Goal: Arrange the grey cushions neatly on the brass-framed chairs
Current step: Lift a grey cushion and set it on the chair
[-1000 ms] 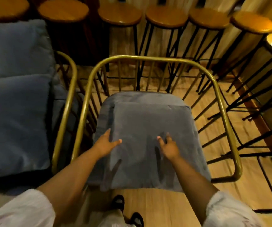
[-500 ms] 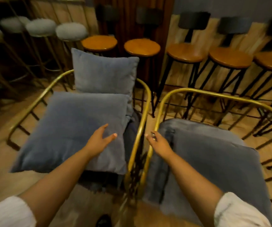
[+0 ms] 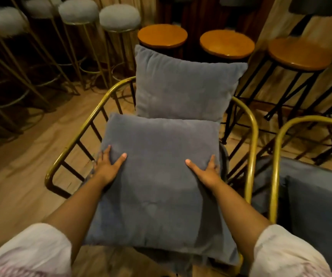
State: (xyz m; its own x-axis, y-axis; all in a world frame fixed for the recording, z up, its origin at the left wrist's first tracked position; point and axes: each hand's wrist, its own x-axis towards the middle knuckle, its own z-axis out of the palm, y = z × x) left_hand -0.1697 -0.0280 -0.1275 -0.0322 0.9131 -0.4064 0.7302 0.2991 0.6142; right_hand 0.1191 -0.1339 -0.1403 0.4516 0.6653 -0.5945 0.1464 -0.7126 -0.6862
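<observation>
A brass-framed chair (image 3: 61, 156) stands in the middle of the view. A flat grey cushion (image 3: 157, 186) lies on its seat. A second grey cushion (image 3: 185, 86) stands upright against the chair's back. My left hand (image 3: 109, 164) grips the flat cushion's left edge, thumb on top. My right hand (image 3: 207, 170) grips its right edge the same way. At the right is a second brass-framed chair (image 3: 277, 156) with grey cushions (image 3: 320, 206) on its seat.
Wooden-topped stools (image 3: 227, 44) with black legs stand behind the chairs. Fluffy grey stools (image 3: 119, 17) on thin gold legs line the back left. Wooden floor (image 3: 11, 166) lies to the left of the chair.
My view and both hands have moved from the right chair to the left chair. Both hands now hold the sides of the flat cushion on its seat.
</observation>
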